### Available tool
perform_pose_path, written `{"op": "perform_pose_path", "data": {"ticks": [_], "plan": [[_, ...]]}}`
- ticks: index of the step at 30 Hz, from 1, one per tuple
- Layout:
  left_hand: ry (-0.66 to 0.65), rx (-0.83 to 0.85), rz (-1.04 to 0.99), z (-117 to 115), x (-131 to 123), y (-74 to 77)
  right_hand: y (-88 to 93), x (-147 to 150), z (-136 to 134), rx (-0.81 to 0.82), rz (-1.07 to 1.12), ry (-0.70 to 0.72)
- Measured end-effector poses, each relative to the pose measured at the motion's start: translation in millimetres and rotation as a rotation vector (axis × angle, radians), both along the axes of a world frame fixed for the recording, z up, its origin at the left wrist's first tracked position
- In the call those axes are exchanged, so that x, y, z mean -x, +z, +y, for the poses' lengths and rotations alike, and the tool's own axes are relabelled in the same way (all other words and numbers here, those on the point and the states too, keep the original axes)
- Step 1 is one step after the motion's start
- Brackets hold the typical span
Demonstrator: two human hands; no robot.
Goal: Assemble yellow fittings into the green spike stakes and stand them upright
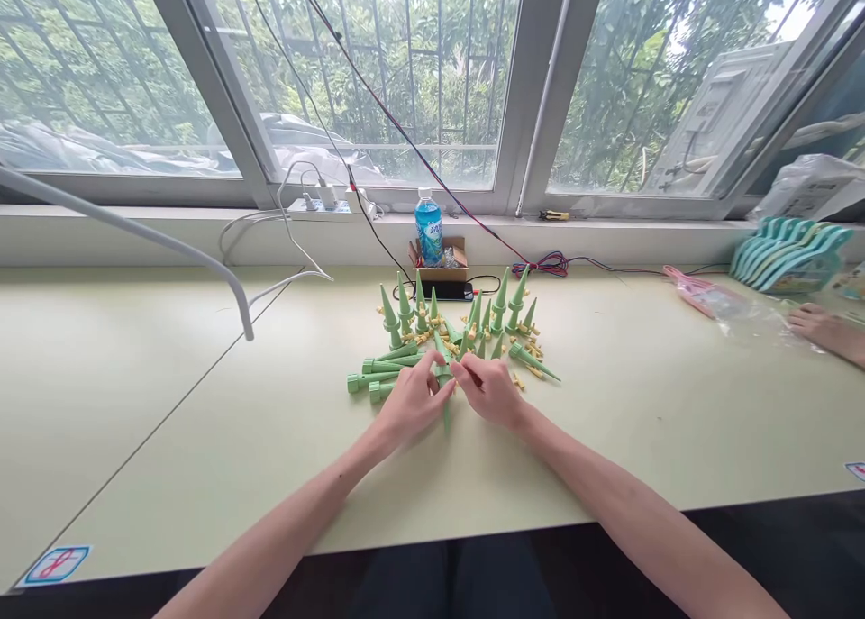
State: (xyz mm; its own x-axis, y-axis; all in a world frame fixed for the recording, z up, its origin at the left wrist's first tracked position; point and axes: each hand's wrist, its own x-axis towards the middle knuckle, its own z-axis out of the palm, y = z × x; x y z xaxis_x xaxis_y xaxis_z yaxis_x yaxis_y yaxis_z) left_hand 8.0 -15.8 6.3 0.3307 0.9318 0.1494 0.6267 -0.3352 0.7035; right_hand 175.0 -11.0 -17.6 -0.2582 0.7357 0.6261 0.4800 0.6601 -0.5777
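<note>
My left hand (414,401) has its thumb and fingers closed round a green plastic watering spike (446,415), whose tip points towards me. Against the same spike, near its collar, the fingers of my right hand (492,390) are pinched together; what they hold is hidden. Several more green spikes (516,304) stand upright just beyond my hands. To the left of my left hand, other spikes (371,379) lie on their sides, and one lying spike (533,363) is at the right. Small yellow plastic valves (518,382) are scattered among them.
Behind the spikes are a black phone (442,291), a small cardboard box (460,263) and a bottle of blue liquid (428,230). Cables (544,264) run along the back. A white bent tube (203,257) juts in at left. Another person's hand (821,324) is near turquoise hangers (787,254).
</note>
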Motion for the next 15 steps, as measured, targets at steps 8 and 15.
{"op": "perform_pose_path", "data": {"ticks": [8, 15], "plan": [[-0.015, -0.019, 0.102, 0.3, 0.6, -5.2, -1.1, 0.0, -1.8, 0.005, -0.100, 0.064], [-0.016, -0.049, 0.078, 0.4, 0.8, -4.1, -4.9, -0.3, -1.4, 0.049, -0.136, 0.085]]}}
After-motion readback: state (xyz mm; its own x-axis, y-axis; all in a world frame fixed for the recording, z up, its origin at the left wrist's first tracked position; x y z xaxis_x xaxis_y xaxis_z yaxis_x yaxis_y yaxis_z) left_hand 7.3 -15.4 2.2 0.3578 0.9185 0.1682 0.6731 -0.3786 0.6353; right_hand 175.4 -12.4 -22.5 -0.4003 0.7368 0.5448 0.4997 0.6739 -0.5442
